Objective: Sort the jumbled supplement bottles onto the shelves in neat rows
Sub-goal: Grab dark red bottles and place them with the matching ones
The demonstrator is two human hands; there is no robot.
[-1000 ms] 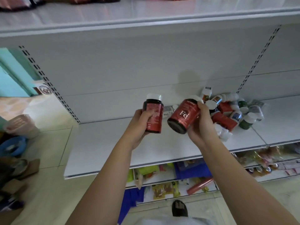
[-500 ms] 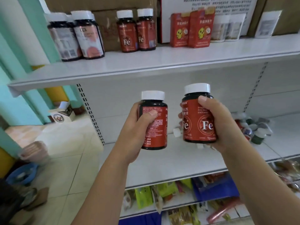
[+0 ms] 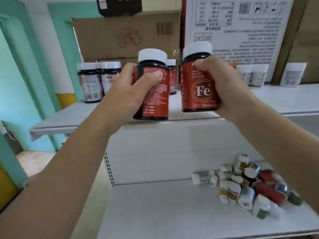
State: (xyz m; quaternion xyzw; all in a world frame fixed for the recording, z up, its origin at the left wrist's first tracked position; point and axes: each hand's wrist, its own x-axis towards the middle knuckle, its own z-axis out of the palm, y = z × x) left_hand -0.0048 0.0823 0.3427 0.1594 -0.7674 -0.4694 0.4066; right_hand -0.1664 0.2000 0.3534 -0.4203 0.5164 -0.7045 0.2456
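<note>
Down on the lower shelf, beneath the person's raised forearms, a pile of small bottles is lying jumbled at the right, near the back panel. Most are tipped over and touching, with white caps and red, green and dark bodies mixed together. Higher up, both hands are reaching to the front edge of the upper shelf. The left hand is gripping a red-labelled bottle with a white cap, the fingers curling round its far side and the thumb pressing across the fine print. This bottle is being held upright with its base level with the shelf edge; whether it is touching the shelf cannot be told. The right hand is wrapping tightly round a matching Fe bottle, also upright, its "Fe" mark facing the camera and its base hanging just over the shelf front. The two held bottles are sitting side by side, close but apart. Farther back on the upper shelf, two dark bottles with white caps are standing together at the left, and another capped bottle is showing partly between the held pair. Pale pouches are standing to the right. Behind everything, a cardboard box and a white printed carton are filling the back of the shelf.
</note>
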